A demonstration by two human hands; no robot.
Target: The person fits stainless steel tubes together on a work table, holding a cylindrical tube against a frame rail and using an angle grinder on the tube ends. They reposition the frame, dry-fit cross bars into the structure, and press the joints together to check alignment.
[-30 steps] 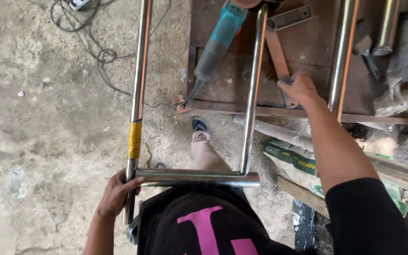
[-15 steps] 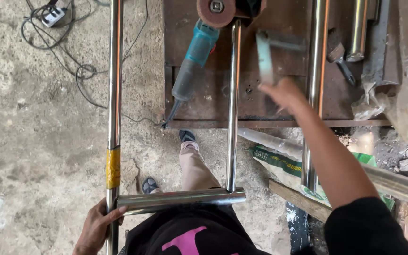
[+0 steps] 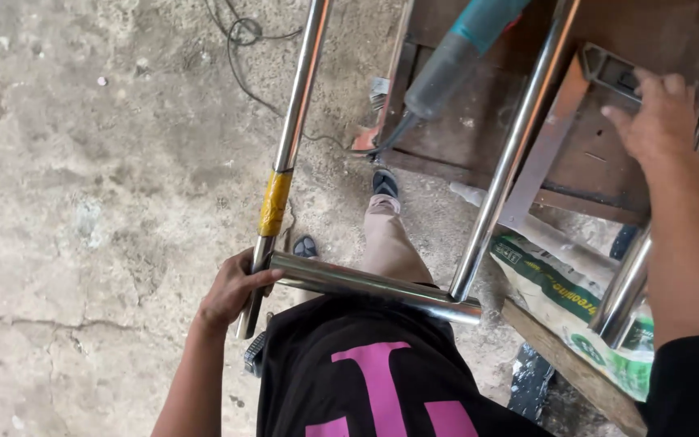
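Below, left hand around steel frame corner.

**Left hand clamping low, right hand reaching high**

The left hand is sitting low and close to the body, its bare forearm rising from the bottom edge and angling up to the right. Its fingers are curling round in a closed grip, knuckles facing the camera and the thumb lying across the top. The wrist is bending slightly inward.

The right hand is reaching far forward and up at the right side, the arm stretching out nearly straight from a black sleeve at the shoulder. Its back is facing the camera, the fingers are spreading and pointing up and left, fingertips pressing down rather than closing into a fist.
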